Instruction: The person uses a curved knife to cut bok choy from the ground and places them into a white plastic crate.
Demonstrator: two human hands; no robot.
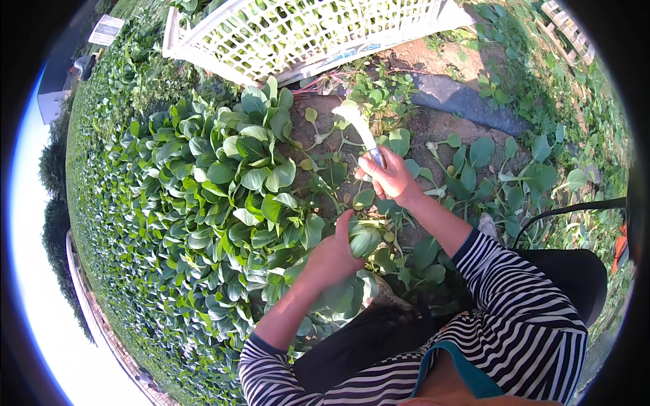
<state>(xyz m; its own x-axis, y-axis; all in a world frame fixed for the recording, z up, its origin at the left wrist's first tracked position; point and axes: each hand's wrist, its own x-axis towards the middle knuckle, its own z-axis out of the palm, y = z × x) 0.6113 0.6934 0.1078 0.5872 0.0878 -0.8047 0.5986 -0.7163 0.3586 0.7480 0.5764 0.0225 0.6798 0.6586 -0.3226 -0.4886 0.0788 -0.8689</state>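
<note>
My right hand (388,175) is closed around the handle of a sickle (357,122), whose curved blade shines brightly and points away from me. In my left hand (330,259) is a cut head of bok choy (364,240); its pale green base faces right, and its leaves (340,297) hang below the hand. The left thumb is raised along the bok choy's side. Just left of both hands stands a dense bed of leafy bok choy plants (228,167). Loose leaves (467,175) and trimmed bits lie on the soil to the right.
A white slatted plastic crate (304,38) filled with bok choy stands at the far side. Dark plastic sheeting (467,104) lies on the ground right of it. A wooden pallet (569,33) sits at the upper right. A black cable or strap (569,207) curves in from the right.
</note>
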